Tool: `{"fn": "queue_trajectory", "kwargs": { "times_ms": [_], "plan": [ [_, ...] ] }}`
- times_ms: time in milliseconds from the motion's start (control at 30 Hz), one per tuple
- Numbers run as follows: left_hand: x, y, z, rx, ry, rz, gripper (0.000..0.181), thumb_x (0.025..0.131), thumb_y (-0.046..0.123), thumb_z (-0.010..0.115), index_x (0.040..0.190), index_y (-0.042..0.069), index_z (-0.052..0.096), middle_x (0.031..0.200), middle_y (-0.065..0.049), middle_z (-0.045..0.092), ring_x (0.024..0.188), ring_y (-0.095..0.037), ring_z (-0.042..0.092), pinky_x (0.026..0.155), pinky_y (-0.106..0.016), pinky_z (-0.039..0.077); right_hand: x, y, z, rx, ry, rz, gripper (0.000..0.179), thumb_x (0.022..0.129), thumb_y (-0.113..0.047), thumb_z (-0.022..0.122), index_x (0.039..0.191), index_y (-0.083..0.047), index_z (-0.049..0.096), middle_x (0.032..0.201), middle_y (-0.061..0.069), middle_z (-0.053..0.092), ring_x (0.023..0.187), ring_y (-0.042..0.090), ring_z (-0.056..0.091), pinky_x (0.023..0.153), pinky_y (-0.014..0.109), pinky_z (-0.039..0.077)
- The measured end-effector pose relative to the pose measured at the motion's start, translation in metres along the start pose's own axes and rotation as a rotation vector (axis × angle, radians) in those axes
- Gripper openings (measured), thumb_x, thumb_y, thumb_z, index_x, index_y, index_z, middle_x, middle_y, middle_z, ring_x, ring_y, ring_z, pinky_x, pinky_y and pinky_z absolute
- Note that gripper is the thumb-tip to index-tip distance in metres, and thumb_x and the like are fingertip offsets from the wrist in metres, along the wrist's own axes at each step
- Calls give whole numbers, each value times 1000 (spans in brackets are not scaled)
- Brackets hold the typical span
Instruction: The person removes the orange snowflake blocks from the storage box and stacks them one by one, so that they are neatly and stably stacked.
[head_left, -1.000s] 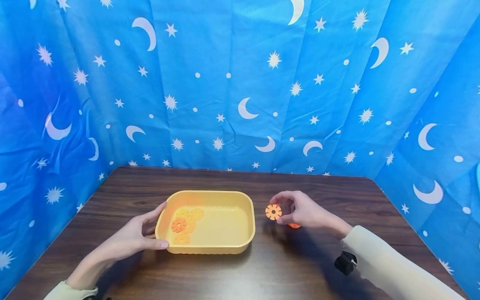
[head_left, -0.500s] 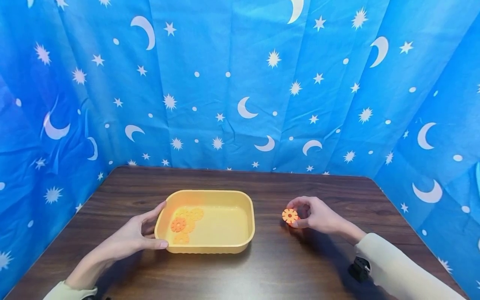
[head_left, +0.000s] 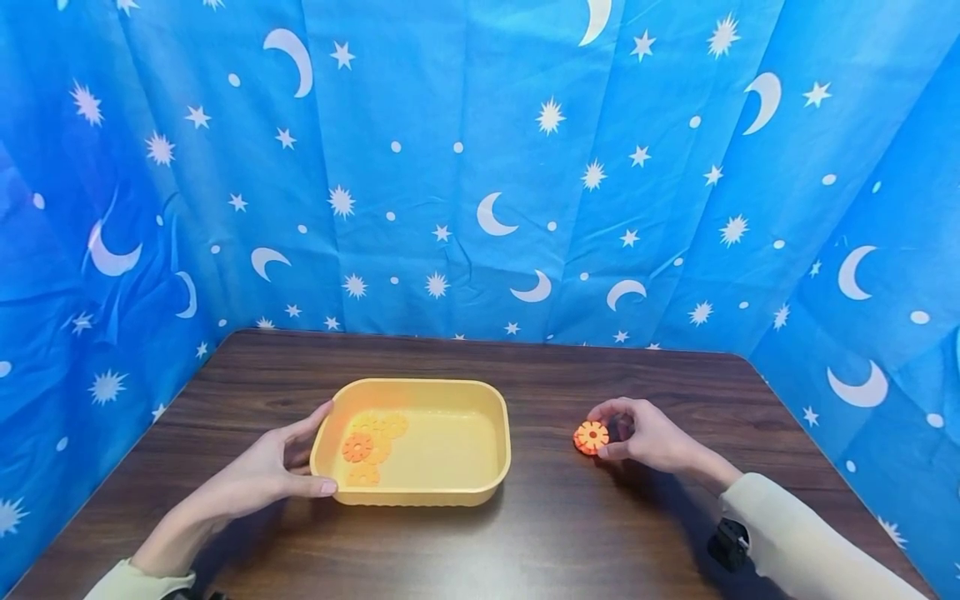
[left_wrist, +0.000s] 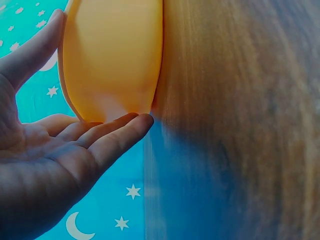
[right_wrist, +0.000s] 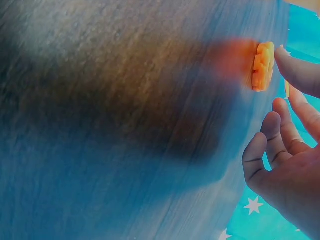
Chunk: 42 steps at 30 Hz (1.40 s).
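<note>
My left hand (head_left: 251, 475) holds the left end of a yellow tray (head_left: 420, 498), its thumb at the near rim and a finger at the far one. Inside the tray's left part lie several notched plastic discs, an orange one (head_left: 357, 447) on top of yellow ones (head_left: 379, 452). To the right of the tray, my right hand (head_left: 651, 435) pinches an orange notched disc (head_left: 592, 436) by its edges, thumb near and forefinger far. Directly below it is a redder disc (head_left: 577, 444), mostly covered. The right wrist view shows the lower disc stack (right_wrist: 263, 67) edge-on beside the thumb.
Everything stands on a dark wood-grain table (head_left: 480, 550). A blue cloth (head_left: 420, 192) with white moons and stars hangs behind the table and along both sides. Some table surface lies between the tray and the right hand.
My right hand has moved rightward and slightly down with the orange disc, bringing it over the redder disc on the table. The left hand and the tray have stayed put.
</note>
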<state>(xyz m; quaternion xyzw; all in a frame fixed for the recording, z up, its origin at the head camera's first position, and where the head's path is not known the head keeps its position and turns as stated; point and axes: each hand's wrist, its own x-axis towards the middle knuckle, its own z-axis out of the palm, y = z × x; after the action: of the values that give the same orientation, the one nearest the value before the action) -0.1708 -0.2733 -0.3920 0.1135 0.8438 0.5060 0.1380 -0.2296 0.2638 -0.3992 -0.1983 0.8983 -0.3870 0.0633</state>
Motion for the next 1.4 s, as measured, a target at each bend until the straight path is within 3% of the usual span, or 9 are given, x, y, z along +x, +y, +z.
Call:
{"fn": "queue_trajectory", "kwargs": {
  "times_ms": [567,1400],
  "plan": [
    [-1,2,1,11,3,-5,110,86,30,88,169,9,20,170,-26,24,147,-52,37,109,-55,48,2,5,4,0,-26,24,39,85,-7,87,121,-5,71,118,11,64,98,29,54,82,40,50],
    [-1,1,2,1,10,-13,114,84,30,90,169,9,18,170,-25,24,147,-51,38,110,-53,47,3,7,5,-23,-41,8,38,86,-7,86,121,-6,71,115,9,63,94,29,54,80,39,49]
  ]
}}
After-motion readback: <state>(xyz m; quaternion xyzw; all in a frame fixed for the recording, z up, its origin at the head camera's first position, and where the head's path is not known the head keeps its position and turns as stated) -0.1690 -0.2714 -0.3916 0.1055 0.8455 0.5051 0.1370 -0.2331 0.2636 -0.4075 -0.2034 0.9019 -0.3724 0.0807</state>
